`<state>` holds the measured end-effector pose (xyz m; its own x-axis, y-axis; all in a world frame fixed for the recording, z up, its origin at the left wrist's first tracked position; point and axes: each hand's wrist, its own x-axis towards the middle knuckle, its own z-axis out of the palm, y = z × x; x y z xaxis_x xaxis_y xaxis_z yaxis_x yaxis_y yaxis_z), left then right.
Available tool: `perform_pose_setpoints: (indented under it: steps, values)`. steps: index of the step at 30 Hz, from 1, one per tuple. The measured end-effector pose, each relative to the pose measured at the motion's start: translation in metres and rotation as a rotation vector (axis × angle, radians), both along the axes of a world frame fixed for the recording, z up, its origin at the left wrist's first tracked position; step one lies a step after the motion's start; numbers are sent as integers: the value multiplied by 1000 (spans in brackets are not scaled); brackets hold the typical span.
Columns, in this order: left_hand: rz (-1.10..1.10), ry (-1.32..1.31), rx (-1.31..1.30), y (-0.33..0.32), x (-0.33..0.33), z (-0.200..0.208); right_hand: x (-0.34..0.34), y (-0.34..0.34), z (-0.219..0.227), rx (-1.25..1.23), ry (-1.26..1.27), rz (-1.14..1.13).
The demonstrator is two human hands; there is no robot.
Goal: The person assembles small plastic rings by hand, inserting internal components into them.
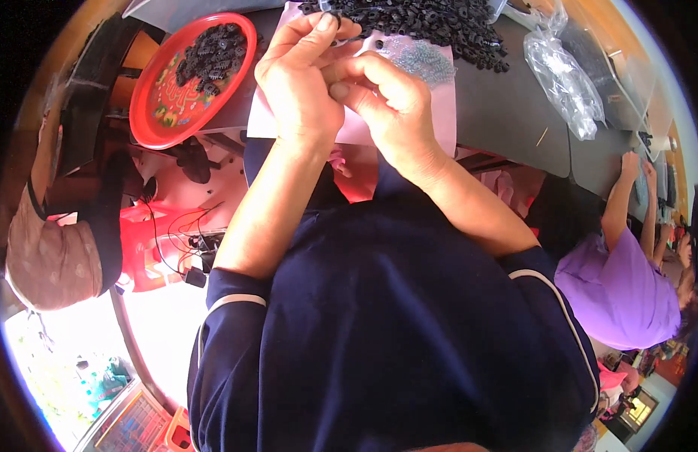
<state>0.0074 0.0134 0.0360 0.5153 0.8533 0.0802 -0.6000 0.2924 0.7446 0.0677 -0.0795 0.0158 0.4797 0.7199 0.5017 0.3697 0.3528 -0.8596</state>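
Observation:
Above the table edge, my left hand point(302, 87) is raised with a small black plastic part point(334, 16) pinched between thumb and fingertip. My right hand point(390, 105) meets it at the palm, thumb and forefinger pressed together; whatever is between them is too small or hidden to make out. Just beyond both hands, a big heap of small black plastic parts point(447, 26) lies on the table. Next to it a pile of small silvery metal pieces point(420, 62) is spread on a pink sheet point(438, 113).
At the left, a red round tray point(140, 120) holds more black parts. Clear plastic bags point(564, 75) lie on the dark table point(507, 113) at the right. A person in purple point(616, 290) sits further right; another person's patterned sleeve point(51, 264) shows at the left.

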Motion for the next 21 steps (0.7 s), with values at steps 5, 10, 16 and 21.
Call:
perform_pose_setpoints:
  steps: [5,10,16,21]
  values:
    - [-58,30,-39,-6,-2,-12,6,-12,-4,-121,-78,53]
    - [-95,64,-112,-15,-1,-13,2,-23,-4,16,-222,-3]
    - [-79,79,78,-17,-2,-34,27,-34,17,71,-374,-172]
    - [-249,282,204,-20,-13,-39,49,-27,27,-122,42,-48]
